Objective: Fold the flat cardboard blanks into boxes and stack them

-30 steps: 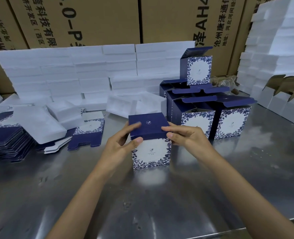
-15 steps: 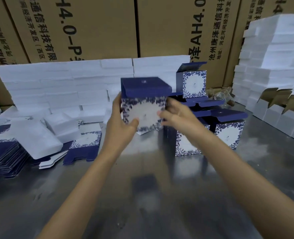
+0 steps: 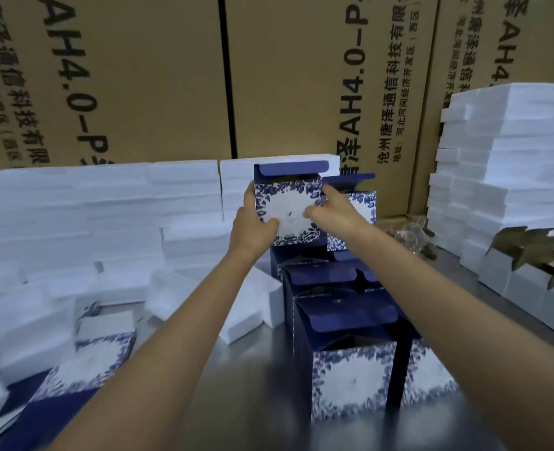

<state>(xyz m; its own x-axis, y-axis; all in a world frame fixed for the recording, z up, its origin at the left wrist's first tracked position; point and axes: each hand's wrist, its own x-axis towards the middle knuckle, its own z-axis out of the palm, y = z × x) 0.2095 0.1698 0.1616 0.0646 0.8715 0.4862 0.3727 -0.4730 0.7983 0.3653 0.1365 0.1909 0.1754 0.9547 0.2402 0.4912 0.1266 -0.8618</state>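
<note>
Box [image 3: 288,208] now higher, atop stack [image 3: 350,320]

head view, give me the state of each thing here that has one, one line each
held box: folded, top flap up, gripped by both hands above the pile
left hand: grips the box's left side
right hand: grips the box's right side
upper stacked box: folded, flap open, on top of the pile
near box: folded, flap open, standing on the table
flat blanks: unfolded, lying at left
</note>
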